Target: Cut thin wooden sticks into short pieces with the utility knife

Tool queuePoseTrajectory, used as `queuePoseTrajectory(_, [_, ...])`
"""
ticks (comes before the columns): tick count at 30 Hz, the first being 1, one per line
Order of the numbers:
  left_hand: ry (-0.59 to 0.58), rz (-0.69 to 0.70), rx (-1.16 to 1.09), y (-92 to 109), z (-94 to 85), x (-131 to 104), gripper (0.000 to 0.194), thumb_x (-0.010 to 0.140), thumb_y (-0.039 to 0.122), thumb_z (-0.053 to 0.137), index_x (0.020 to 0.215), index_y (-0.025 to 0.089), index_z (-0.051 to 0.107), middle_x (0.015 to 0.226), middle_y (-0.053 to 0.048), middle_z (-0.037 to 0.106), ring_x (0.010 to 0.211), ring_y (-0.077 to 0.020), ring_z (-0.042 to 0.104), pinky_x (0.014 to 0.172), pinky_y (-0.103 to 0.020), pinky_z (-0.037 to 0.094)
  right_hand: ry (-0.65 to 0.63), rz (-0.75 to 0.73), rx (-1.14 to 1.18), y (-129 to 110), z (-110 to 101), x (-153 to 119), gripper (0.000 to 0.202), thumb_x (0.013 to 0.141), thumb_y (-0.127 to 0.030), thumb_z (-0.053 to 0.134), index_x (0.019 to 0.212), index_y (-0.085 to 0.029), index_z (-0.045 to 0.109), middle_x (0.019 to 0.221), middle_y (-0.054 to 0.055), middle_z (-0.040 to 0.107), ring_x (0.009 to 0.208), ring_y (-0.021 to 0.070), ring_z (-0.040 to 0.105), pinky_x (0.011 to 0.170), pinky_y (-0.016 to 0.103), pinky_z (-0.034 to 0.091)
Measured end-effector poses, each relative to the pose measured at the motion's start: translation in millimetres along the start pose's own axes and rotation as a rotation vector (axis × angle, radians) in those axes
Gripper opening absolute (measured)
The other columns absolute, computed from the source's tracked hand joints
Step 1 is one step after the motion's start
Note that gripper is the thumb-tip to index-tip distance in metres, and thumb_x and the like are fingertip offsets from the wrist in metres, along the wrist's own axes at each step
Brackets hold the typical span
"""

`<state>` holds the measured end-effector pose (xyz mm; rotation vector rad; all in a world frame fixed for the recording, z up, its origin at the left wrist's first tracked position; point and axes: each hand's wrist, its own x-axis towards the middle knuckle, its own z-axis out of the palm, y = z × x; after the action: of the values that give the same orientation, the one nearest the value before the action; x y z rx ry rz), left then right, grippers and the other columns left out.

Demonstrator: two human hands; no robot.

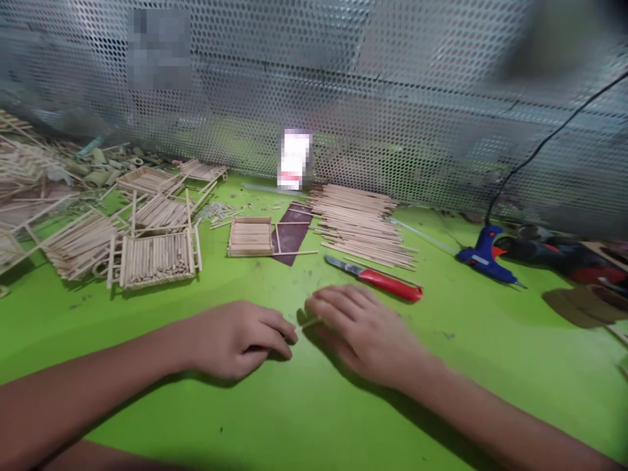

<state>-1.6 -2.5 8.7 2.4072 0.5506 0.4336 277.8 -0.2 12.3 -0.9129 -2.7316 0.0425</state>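
Low over the green table, a thin pale stick (310, 322) spans the small gap between my hands. My left hand (248, 340) has its fingers curled and pressed together on the stick's left end. The other end runs under the bent fingers of my right hand (360, 333), whose thumb side is mostly hidden. Just beyond the right hand lies a knife with a red handle (390, 286). Farther back are a pile of thin wooden sticks (360, 226) and a small cart-like frame built of sticks (250, 237), beside a dark brown sheet (293, 242).
Several stick-built carts (157, 258) crowd the left side, with bamboo pieces (101, 173) behind them. On the right lie a blue glue gun (485, 255) with a black cord and a dark power tool (559, 255). A perforated metal screen (235, 104) borders the table's back; a blurred bright phone-shaped object (295, 157) leans there.
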Motion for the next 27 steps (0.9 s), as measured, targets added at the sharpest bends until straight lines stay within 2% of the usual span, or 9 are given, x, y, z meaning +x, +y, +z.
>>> queuePoseTrajectory(2, [0.004,-0.022,-0.066,5,-1.5,-1,0.037,0.090,0.000,0.054,0.108,0.022,0.077,0.123,-0.004,0.075,0.105,-0.0164,0.073,0.094,-0.029,0.061,-0.034,-0.109,0.059,-11,2,1,0.026,0.109,-0.030,0.052,0.127,-0.020,0.068,0.120,0.007,0.075,0.112,0.0229,0.066,0.106,0.047,0.048])
queuePoseTrajectory(4, [0.061,-0.039,-0.067,6,-4.1,-1,0.036,0.088,-0.003,0.052,0.102,0.020,0.075,0.115,-0.005,0.074,0.099,-0.0153,0.072,0.090,-0.027,0.060,-0.054,-0.153,0.065,-16,5,0,0.021,0.109,-0.025,0.052,0.119,-0.020,0.070,0.111,0.005,0.075,0.103,0.0213,0.067,0.100,0.044,0.050])
queuePoseTrajectory(7, [0.190,-0.065,0.030,0,-9.3,-2,0.033,0.090,-0.003,0.048,0.099,0.017,0.073,0.102,-0.005,0.073,0.091,-0.0161,0.069,0.082,-0.029,0.060,-0.086,-0.101,0.049,-13,8,-4,0.019,0.108,-0.020,0.051,0.110,-0.016,0.069,0.105,0.007,0.073,0.094,0.0216,0.065,0.088,0.040,0.053])
queuePoseTrajectory(10, [0.245,-0.065,0.144,-9,-13.2,-5,0.034,0.092,0.000,0.046,0.105,0.016,0.072,0.097,-0.006,0.074,0.089,-0.0181,0.069,0.079,-0.033,0.060,-0.115,-0.019,0.062,-11,9,-6,0.018,0.108,-0.018,0.049,0.108,-0.015,0.067,0.098,0.008,0.071,0.086,0.0211,0.065,0.082,0.037,0.054])
queuePoseTrajectory(15, [0.160,-0.090,0.250,-12,-11.3,-7,0.038,0.091,0.005,0.051,0.119,0.016,0.072,0.109,-0.008,0.076,0.096,-0.0209,0.070,0.085,-0.037,0.060,-0.205,0.120,0.051,-11,5,-6,0.015,0.103,-0.010,0.053,0.105,-0.016,0.067,0.084,0.003,0.070,0.071,0.0187,0.064,0.069,0.032,0.052])
queuePoseTrajectory(19, [0.075,-0.052,0.296,-5,-10.3,-6,0.041,0.092,0.012,0.054,0.129,0.017,0.069,0.120,-0.009,0.075,0.105,-0.0233,0.069,0.097,-0.042,0.056,-0.296,0.125,-0.020,-10,2,-3,0.011,0.100,-0.013,0.059,0.097,-0.019,0.067,0.080,0.001,0.070,0.064,0.0179,0.062,0.062,0.030,0.047])
queuePoseTrajectory(23, [0.032,-0.006,0.322,1,-12.1,-6,0.037,0.096,0.021,0.054,0.130,0.017,0.069,0.123,-0.010,0.074,0.107,-0.0250,0.068,0.095,-0.043,0.054,-0.365,0.165,-0.038,-11,-1,-3,0.014,0.103,-0.017,0.056,0.094,-0.020,0.066,0.073,0.000,0.068,0.058,0.0160,0.059,0.056,0.028,0.037])
queuePoseTrajectory(27, [0.017,-0.013,0.375,4,-11.3,-7,0.036,0.099,0.022,0.053,0.131,0.018,0.068,0.128,-0.009,0.073,0.112,-0.0261,0.067,0.095,-0.042,0.052,-0.408,0.175,-0.041,-14,-5,-3,0.014,0.104,-0.019,0.055,0.094,-0.021,0.065,0.071,-0.001,0.067,0.057,0.0155,0.057,0.053,0.029,0.030])
